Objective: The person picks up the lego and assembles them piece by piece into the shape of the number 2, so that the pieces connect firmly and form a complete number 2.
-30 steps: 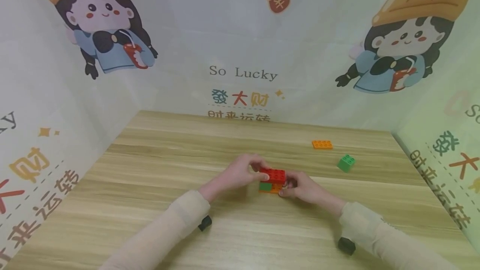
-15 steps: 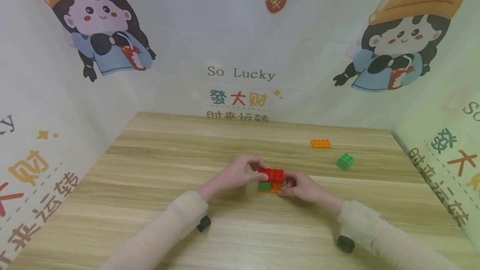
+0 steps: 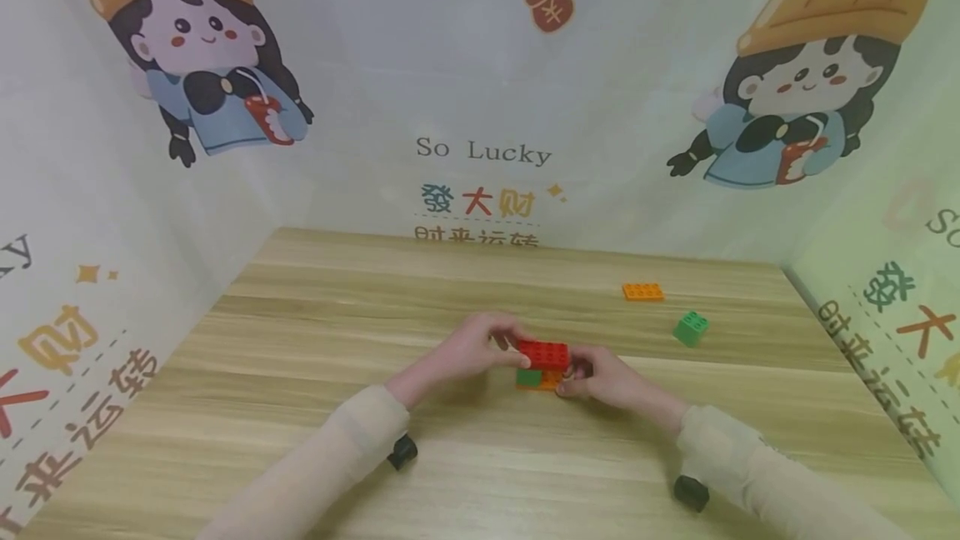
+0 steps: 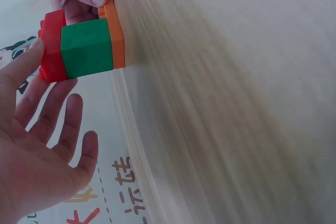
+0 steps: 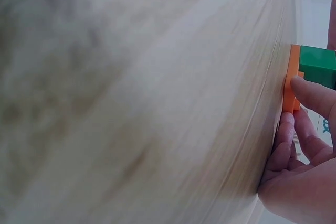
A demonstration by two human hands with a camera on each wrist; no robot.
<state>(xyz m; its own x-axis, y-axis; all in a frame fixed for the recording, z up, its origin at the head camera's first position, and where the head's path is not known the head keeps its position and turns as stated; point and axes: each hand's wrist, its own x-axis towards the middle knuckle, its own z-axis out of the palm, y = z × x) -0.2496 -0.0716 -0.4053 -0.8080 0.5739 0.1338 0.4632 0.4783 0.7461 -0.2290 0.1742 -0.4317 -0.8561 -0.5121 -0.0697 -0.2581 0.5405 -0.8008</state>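
Observation:
A small stack of toy building bricks stands on the wooden table near its middle. An orange plate (image 4: 118, 40) forms the base, a green brick (image 4: 86, 48) sits on its left part, and a red brick (image 3: 547, 354) lies on top, reaching over to the right. My left hand (image 3: 480, 350) holds the red brick by its left end, thumb on the studded side and fingertips at the far side. At the right, my right hand (image 3: 611, 377) pinches the orange plate's end between thumb and fingers, beneath the red brick's overhang. Its remaining fingers rest along the table.
Farther back on the right lie a loose orange plate (image 3: 642, 292) and a loose green brick (image 3: 691, 328). A printed cloth (image 3: 480, 90) walls in the table (image 3: 337, 273) at the back and sides. Black wrist cameras (image 3: 691, 492) hang below both sleeves.
My left thumb and fingers have slid slightly left along the red brick, so more of its studded top shows. The right hand and the stack stay in place.

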